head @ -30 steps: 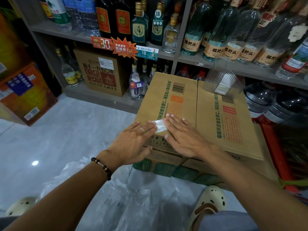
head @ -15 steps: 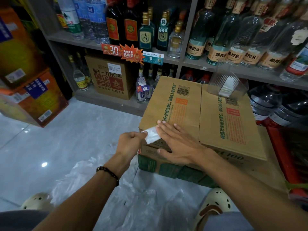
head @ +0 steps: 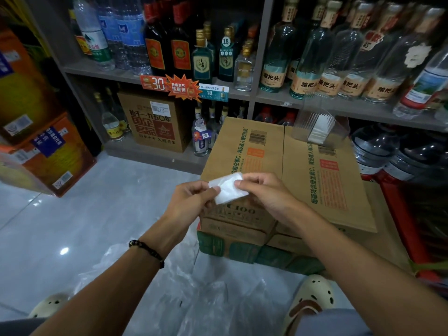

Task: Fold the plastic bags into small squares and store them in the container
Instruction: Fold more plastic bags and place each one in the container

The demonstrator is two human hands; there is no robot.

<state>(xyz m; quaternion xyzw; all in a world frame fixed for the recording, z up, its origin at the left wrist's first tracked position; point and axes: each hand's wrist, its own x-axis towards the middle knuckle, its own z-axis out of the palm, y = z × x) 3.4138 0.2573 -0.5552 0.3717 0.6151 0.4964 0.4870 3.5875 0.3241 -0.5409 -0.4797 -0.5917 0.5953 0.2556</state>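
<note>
Over the near corner of the cardboard boxes (head: 244,151), head view: small folded plastic bag (head: 229,190), white, pinched between both hands and lifted off the cardboard. Left hand (head: 191,200) curled, gripping its left edge; right hand (head: 264,192) curled too, thumb and fingers on its right edge. Clear container (head: 320,128) sitting on the far end of the boxes, white folded squares stacked inside. Loose plastic bags (head: 206,294) spread on the floor near the cream clogs (head: 309,301). Shelves of bottles (head: 274,54) behind.

Cardboard boxes (head: 266,151), shelved liquor bottles (head: 274,57), beige clogs (head: 310,299)
</note>
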